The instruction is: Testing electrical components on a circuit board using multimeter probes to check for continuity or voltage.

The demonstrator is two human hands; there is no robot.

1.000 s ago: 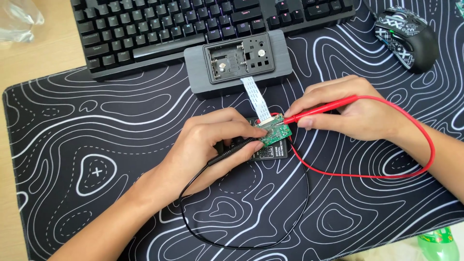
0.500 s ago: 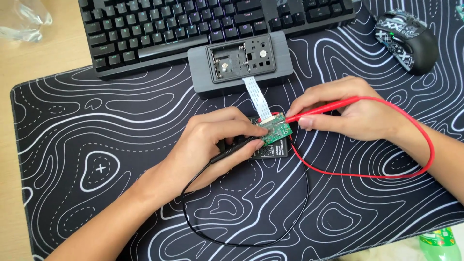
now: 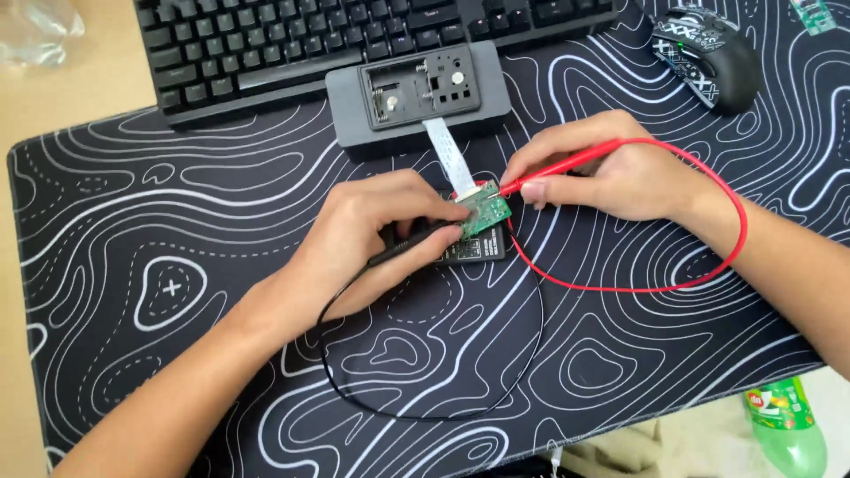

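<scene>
On black contour-patterned mat, left hand pinches black probe, right hand grips red probe, touching small green circuit board.

Green circuit board, red probe

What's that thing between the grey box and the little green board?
A white flat ribbon cable joins the grey box and green board, seen from the head camera.
</scene>
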